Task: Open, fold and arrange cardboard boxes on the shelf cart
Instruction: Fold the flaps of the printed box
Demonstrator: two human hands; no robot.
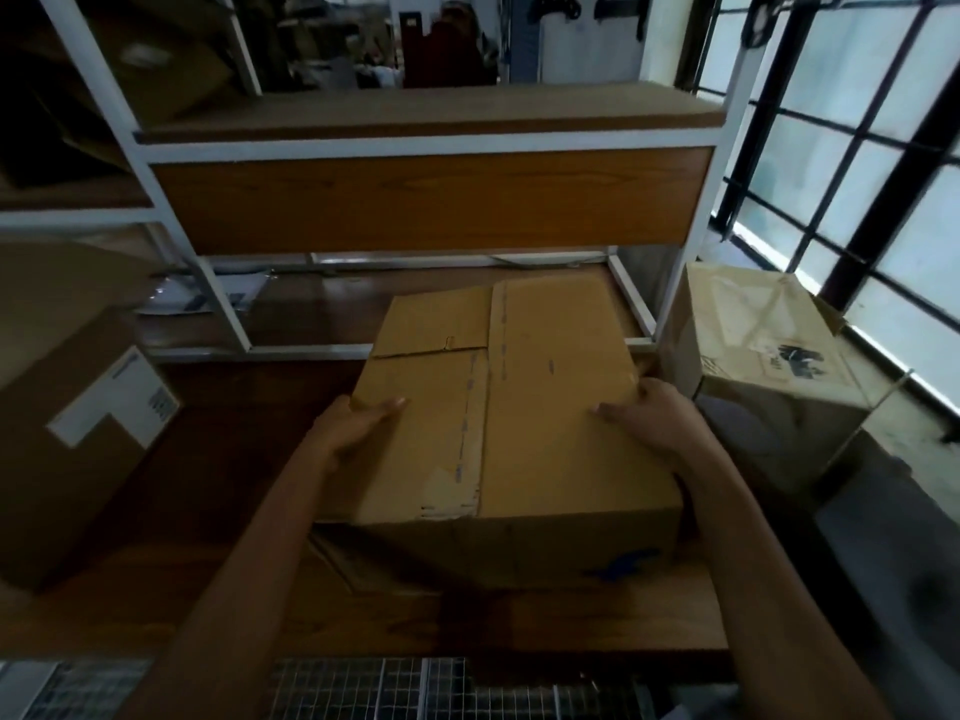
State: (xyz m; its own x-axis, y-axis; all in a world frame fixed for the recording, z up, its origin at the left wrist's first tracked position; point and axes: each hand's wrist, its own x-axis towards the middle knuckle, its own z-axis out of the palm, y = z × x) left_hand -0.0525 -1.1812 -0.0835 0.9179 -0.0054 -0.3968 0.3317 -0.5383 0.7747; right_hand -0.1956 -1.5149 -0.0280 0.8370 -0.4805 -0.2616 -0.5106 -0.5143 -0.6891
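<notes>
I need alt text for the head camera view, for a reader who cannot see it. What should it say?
Two bare hands, left hand and right hand, hold a closed cardboard box by its sides above a wooden surface. Behind it stands a white-framed shelf cart with wooden boards. Another taped box stands to the right, near a window.

Window (852, 148): dark-barred panes, upper right, pale light behind.
Wire mesh (415, 688): metal grid along the bottom edge, below the wooden surface.
Papers (208, 298): loose sheets, left of centre, behind a white frame post.
Dark hanging items (556, 5): on the far wall, too blurred to identify.
</notes>
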